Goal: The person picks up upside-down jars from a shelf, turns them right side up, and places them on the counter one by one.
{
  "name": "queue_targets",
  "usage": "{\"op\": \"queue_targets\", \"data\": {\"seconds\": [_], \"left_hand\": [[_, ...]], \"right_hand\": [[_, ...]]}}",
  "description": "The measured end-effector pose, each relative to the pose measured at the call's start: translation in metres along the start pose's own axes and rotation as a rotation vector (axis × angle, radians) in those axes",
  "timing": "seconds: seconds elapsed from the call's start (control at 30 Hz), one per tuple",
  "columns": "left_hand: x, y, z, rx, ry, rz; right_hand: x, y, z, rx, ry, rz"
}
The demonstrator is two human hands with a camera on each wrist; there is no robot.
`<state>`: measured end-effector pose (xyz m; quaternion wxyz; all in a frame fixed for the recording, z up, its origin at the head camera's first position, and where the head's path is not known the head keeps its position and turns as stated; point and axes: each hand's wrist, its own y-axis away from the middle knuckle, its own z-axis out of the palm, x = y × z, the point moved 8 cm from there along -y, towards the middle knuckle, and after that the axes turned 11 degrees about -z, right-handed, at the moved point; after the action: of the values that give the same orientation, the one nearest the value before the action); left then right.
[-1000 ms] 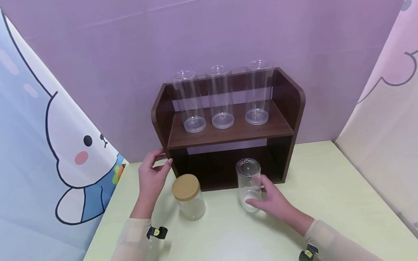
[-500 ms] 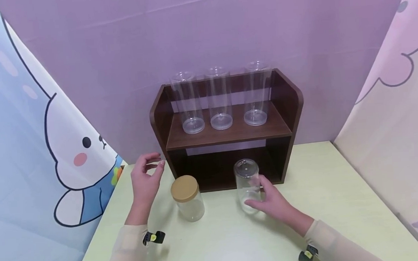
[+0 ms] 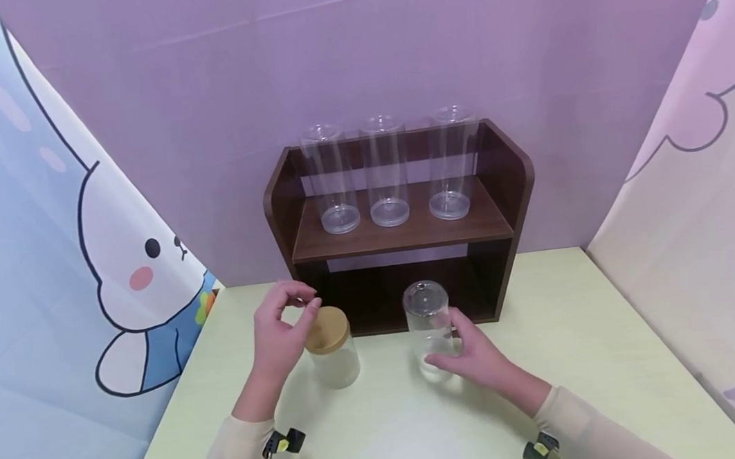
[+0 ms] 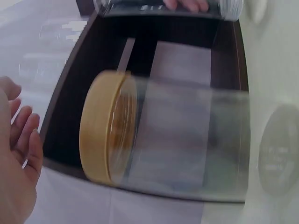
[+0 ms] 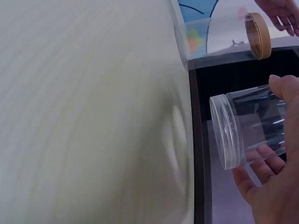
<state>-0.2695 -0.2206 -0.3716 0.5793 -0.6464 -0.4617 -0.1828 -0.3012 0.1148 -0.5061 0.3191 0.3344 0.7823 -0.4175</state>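
My right hand (image 3: 476, 352) grips a clear jar (image 3: 427, 323) from its right side, thumb in front and fingers round the back. The jar is upside down. Its clear ribbed lid (image 5: 225, 133) faces the table in the right wrist view, with a gap between them. To its left, a glass jar (image 3: 337, 366) with a wood-coloured lid (image 4: 99, 128) stands upright on the table. Beside and above that lid is my left hand (image 3: 279, 334), its fingers loosely bent and holding nothing. In the left wrist view the fingers show apart from the lid.
A dark brown two-tier shelf (image 3: 399, 242) stands behind both jars. Three tall clear containers (image 3: 389, 213) stand in a row on its upper board. A purple cloth (image 3: 148, 95) hangs behind, with printed cloths at both sides of the pale table (image 3: 378, 437).
My left hand has drawn back from the shelf's left side, then moved right to the wood-coloured lid. My right hand has shifted the clear jar slightly left.
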Motion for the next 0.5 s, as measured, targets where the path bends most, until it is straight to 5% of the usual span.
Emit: {"op": "queue_targets", "data": {"seconds": [0.2, 0.5], "left_hand": [[0.016, 0.012, 0.034, -0.211, 0.083, -0.019], [0.028, 0.022, 0.079, -0.432, 0.020, -0.037]], "right_hand": [[-0.009, 0.001, 0.008, -0.031, 0.008, -0.041], [-0.025, -0.004, 0.010, -0.056, 0.011, -0.107]]}}
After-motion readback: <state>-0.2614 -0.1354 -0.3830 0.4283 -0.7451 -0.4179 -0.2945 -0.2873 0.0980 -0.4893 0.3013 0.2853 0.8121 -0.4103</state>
